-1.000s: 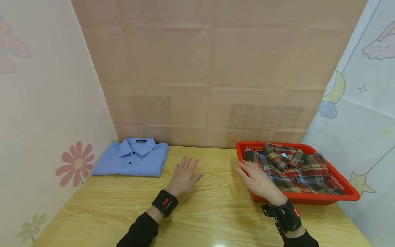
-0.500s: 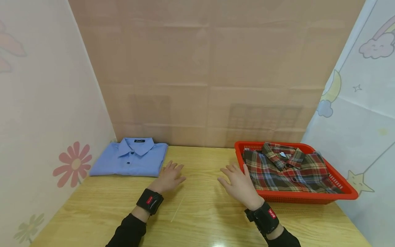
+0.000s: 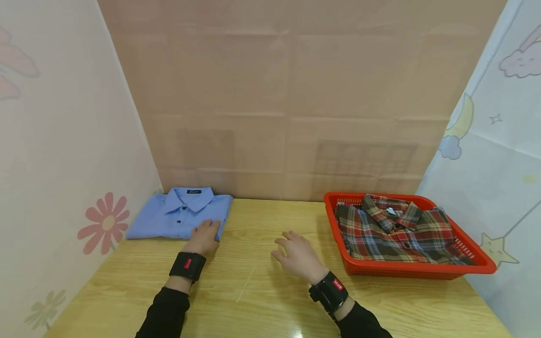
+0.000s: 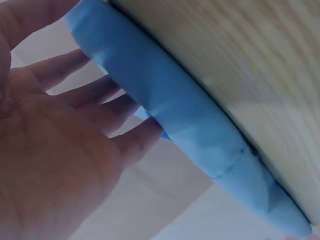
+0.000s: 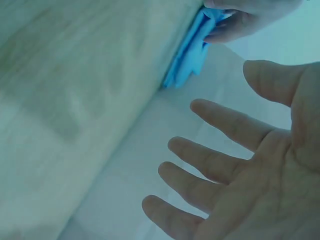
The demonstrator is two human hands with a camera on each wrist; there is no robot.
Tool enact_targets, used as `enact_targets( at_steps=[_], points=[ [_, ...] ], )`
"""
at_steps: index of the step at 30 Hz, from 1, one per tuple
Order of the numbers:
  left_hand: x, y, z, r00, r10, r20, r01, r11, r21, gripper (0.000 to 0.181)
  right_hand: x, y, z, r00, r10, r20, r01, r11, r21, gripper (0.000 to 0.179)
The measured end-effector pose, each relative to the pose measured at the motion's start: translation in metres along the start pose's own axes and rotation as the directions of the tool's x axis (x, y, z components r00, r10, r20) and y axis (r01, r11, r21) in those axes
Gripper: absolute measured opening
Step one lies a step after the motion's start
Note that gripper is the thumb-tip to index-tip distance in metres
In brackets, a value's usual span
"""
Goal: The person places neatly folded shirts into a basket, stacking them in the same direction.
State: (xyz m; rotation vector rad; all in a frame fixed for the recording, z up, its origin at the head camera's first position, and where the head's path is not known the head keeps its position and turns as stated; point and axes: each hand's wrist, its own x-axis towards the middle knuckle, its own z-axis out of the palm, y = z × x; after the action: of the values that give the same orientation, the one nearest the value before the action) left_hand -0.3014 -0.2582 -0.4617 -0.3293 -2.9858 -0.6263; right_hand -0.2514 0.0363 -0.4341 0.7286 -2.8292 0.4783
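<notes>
Shifted left hand [image 3: 202, 239] leftward to blue shirt [image 3: 173, 215], fingers fairly straight; right hand [image 3: 299, 256] likewise, fingers spread, empty; best supported flat from beneath.

From the right wrist we see our right hand [image 5: 265, 175] large at lower right, palm toward us, fingers apart, thumb raised above them, touching nothing. Past it, at the top, we see our left hand [image 5: 245, 17], partly cut off, its fingers against a folded blue cloth [image 5: 192, 55]. The cloth lies at the edge of the table [image 5: 70, 100], which slants down our left side; a pale wall [image 5: 135, 160] stands behind.
</notes>
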Motion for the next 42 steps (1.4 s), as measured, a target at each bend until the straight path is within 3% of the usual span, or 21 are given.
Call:
enact_targets(
  at_steps=[4,10,15,23,28,31,34,36,38,42],
  points=[
    [0.004,-0.009,0.004,1.000,-0.027,0.004,0.027,0.999,0.034,0.056,0.008,-0.003,0.009,0.999,-0.015,0.031,0.015,1.000,0.008,0.037],
    [0.005,-0.016,0.005,0.998,-0.068,0.010,0.067,0.995,0.070,0.051,0.018,-0.011,0.018,0.994,0.034,0.104,-0.043,0.995,0.090,0.039],
    [0.003,-0.019,0.005,0.996,-0.085,0.013,0.084,0.992,0.093,0.046,0.027,-0.018,0.025,0.989,0.028,0.144,-0.045,0.992,0.118,0.040],
    [0.004,-0.022,0.008,0.995,-0.049,-0.089,0.062,0.987,0.149,0.035,0.049,-0.036,0.037,0.983,0.024,0.184,-0.057,0.983,0.175,0.039],
    [0.004,-0.020,0.005,0.998,-0.031,-0.050,0.034,0.997,0.072,0.034,0.064,-0.049,0.048,0.984,0.040,0.172,-0.064,0.989,0.136,0.036],
    [0.003,-0.021,-0.004,0.999,-0.034,0.040,0.036,0.998,-0.053,0.040,0.071,-0.056,0.054,0.984,0.042,0.172,-0.064,0.990,0.122,0.035],
    [0.002,-0.029,-0.016,0.994,-0.026,0.102,0.044,0.982,-0.182,0.048,0.078,-0.062,0.060,0.981,0.018,0.194,-0.045,0.990,0.132,0.037],
    [0.002,-0.040,-0.024,0.997,-0.022,0.079,0.038,0.976,-0.214,0.049,0.083,-0.066,0.064,0.978,-0.007,0.211,-0.023,0.990,0.138,0.041],
    [0.000,-0.051,-0.031,0.999,-0.046,0.019,0.049,0.982,-0.183,0.047,0.087,-0.070,0.067,0.974,-0.027,0.227,-0.002,0.992,0.127,0.045],
    [-0.011,-0.074,-0.043,0.983,-0.168,-0.068,0.162,0.982,-0.096,0.050,0.090,-0.077,0.075,0.968,-0.034,0.247,0.024,0.999,0.046,0.054]
  ],
)
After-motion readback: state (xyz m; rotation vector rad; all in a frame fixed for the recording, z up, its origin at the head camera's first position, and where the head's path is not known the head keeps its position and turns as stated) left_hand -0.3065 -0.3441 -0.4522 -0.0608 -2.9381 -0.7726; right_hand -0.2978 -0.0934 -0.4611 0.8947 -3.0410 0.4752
